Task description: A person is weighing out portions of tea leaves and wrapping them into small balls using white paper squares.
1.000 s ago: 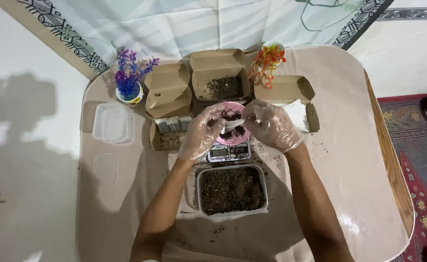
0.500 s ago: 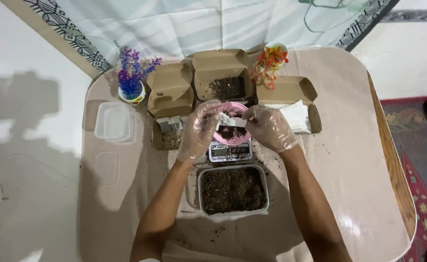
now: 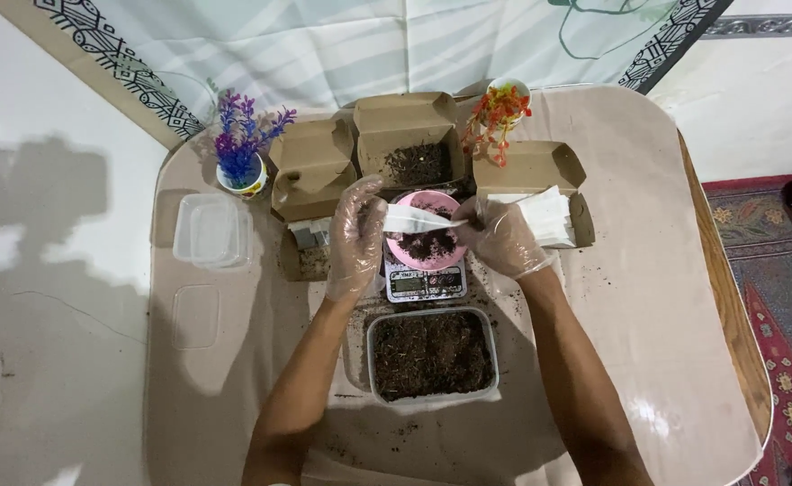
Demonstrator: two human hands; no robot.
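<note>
Both my hands wear clear plastic gloves. My left hand (image 3: pixel 356 236) and my right hand (image 3: pixel 501 236) hold the two ends of a small white paper bag (image 3: pixel 421 219) above a pink bowl (image 3: pixel 426 243) of dark soil. The bowl sits on a small digital scale (image 3: pixel 423 283). Just in front of the scale stands a clear rectangular tub (image 3: pixel 431 355) full of dark soil.
Three open cardboard boxes sit at the back: left one (image 3: pixel 311 167), middle one with soil (image 3: pixel 413 142), right one with white bags (image 3: pixel 541 191). A purple flower pot (image 3: pixel 241 148), an orange flower pot (image 3: pixel 499 110) and a clear lidded container (image 3: pixel 212 232) stand on the round table (image 3: pixel 666 297).
My hands were close together over the pink bowl; they have now drawn apart, stretching the white paper bag out flat between them.
</note>
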